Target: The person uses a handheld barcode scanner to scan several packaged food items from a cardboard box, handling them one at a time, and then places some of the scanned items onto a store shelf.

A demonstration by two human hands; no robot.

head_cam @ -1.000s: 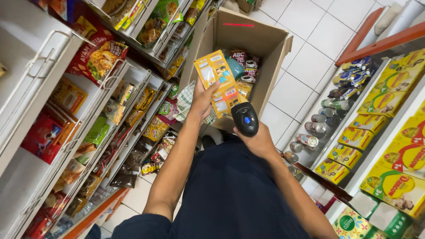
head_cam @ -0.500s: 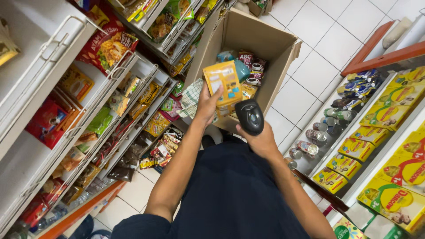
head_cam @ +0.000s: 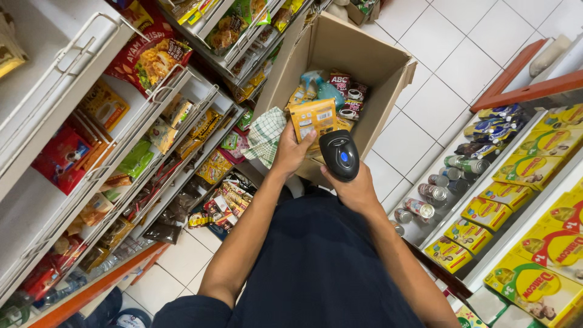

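- Head view: I see my left hand (head_cam: 290,153) clasped around the lower end of a yellow packet (head_cam: 313,122), thumb across its face, holding it upright over the near edge of the open cardboard box (head_cam: 340,48).
- My right hand (head_cam: 357,189) is wrapped tight around the grip of a black handheld scanner (head_cam: 339,155); its head sits just right of the packet and slightly nearer to me, with a small blue light showing on its top.
- The scanner's head and the packet are just beside each other; I cannot tell whether they touch.
- Inside the box lie more packets and small sachets (head_cam: 346,97), in blue, red and white, piled toward the near side.
- A green-and-white checked cloth (head_cam: 265,136) hangs over the box's left near wall, touching my left wrist area.
- On the left, tiered white wire shelves (head_cam: 91,79) hold snack bags in red, yellow and green.
- On the right, a lower shelf carries rows of yellow cartons (head_cam: 534,170), and beside them, closer to the box, small tins (head_cam: 428,194) in a line.
- The floor (head_cam: 449,54) beyond the box is white tile.
- My dark shirt (head_cam: 316,267) fills the near middle.
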